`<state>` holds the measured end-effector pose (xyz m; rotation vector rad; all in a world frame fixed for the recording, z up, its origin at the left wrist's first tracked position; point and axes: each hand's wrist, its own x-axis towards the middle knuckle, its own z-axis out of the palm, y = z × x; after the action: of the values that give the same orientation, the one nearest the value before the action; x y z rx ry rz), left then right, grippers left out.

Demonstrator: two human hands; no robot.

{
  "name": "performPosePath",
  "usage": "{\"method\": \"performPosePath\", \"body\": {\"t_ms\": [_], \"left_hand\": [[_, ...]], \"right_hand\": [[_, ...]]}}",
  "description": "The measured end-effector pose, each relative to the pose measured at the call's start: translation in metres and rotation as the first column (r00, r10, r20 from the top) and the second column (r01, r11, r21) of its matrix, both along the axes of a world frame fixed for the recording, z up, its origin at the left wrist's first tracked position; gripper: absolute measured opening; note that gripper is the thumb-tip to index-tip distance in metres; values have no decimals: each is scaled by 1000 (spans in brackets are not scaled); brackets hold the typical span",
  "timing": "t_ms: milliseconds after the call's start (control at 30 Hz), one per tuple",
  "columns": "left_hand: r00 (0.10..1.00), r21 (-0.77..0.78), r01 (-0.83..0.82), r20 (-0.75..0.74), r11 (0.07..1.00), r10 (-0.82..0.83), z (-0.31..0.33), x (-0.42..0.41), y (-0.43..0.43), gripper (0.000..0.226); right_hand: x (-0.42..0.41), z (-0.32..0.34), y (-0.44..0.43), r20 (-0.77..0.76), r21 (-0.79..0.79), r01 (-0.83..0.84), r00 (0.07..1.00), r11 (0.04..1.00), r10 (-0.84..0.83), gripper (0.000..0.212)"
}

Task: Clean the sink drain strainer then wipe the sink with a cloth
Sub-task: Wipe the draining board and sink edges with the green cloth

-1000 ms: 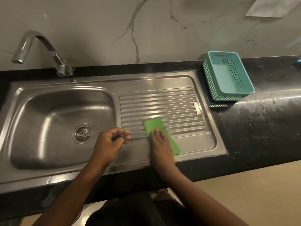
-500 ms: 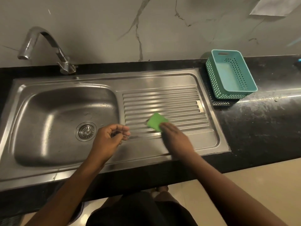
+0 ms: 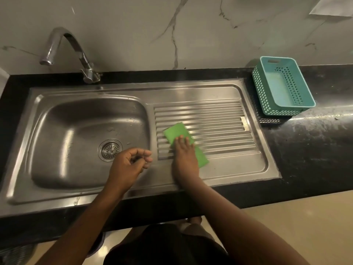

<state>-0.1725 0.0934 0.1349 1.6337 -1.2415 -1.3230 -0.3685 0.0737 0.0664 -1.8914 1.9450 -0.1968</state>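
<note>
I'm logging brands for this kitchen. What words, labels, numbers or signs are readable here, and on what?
None can be read.
Sink: no stamp or label visible.
Tap: no marking visible.
Teal basket: plain.
Green cloth: plain.
Pale sheet on wall: no print visible.

Cloth on drainboard, right of basin (basket farther right).

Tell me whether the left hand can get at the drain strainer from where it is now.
Probably yes. The left hand hovers loosely curled, holding nothing, just right of the drain strainer, and nothing lies between them in the basin. The right hand presses the green cloth on the drainboard.
</note>
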Motion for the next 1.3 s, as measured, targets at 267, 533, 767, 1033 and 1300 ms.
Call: {"method": "performPosePath", "body": {"t_ms": [267, 533, 767, 1033, 1300], "left_hand": [[996, -18, -83, 38, 996, 83, -6, 15, -1, 28], [994, 6, -84, 74, 996, 83, -19, 37, -2, 25], [995, 0, -69, 77, 998, 69, -20, 43, -2, 25], [995, -5, -69, 71, 998, 70, -15, 34, -8, 23], [997, -6, -62, 55, 998, 62, -18, 24, -14, 24]], "right_hand": [[-1, 5, 7, 24, 15, -509, 861, 860, 509, 68], [-181, 32, 41, -29, 21, -166, 986, 986, 166, 69], [-143, 20, 43, -99, -19, 297, 950, 955, -298, 55], [78, 11, 52, 122, 61, -326, 941, 943, 317, 64], [22, 15, 59, 125, 30, -505, 858, 863, 498, 56]]}}
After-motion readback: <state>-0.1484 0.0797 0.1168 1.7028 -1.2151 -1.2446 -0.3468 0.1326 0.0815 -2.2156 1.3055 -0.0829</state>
